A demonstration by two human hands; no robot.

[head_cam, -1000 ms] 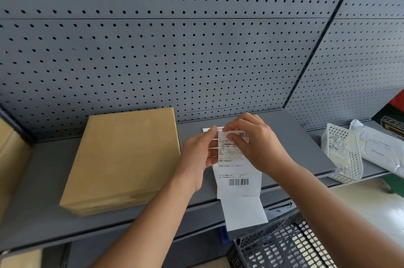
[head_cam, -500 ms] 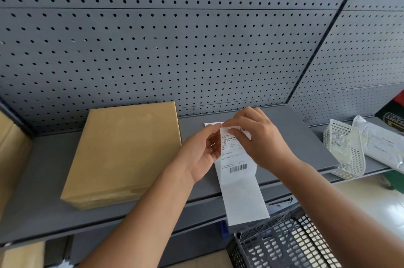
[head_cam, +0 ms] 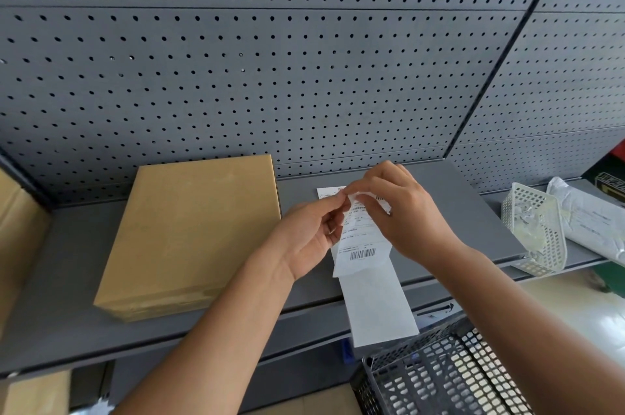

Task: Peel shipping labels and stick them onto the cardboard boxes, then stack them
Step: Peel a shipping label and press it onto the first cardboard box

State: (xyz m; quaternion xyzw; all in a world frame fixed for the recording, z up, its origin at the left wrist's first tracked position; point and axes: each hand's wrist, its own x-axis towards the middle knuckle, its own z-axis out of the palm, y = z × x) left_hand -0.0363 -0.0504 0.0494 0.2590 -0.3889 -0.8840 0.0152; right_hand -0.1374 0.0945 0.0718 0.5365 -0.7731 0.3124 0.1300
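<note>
Label [head_cam: 361,243] in both my hands, held up over the right half of the shelf [head_cam: 67,282], nearer its front edge than the back. My left hand [head_cam: 309,235] pinches the top left corner between thumb and forefinger, the other fingers [head_cam: 329,228] loosely curled beneath. My right hand [head_cam: 407,216] pinches the top edge just beside it, fingers bent over the paper. The fingertips of the two hands almost meet. I cannot tell which layer of paper each hand has.

The printed part hangs down between my wrists, barcode at the bottom. Under it the plain white backing strip [head_cam: 377,309] hangs on past the front edge of the shelf.

The cardboard box [head_cam: 192,235] lies flat on the left half of the shelf, its far end against the pegboard wall [head_cam: 270,76], well apart from my hands. A second label [head_cam: 328,192] lies on the shelf behind my fingers. A white basket [head_cam: 537,232] leans at the right end, a grey parcel bag [head_cam: 595,221] beside it. A dark basket [head_cam: 439,377] sits below the front edge.
</note>
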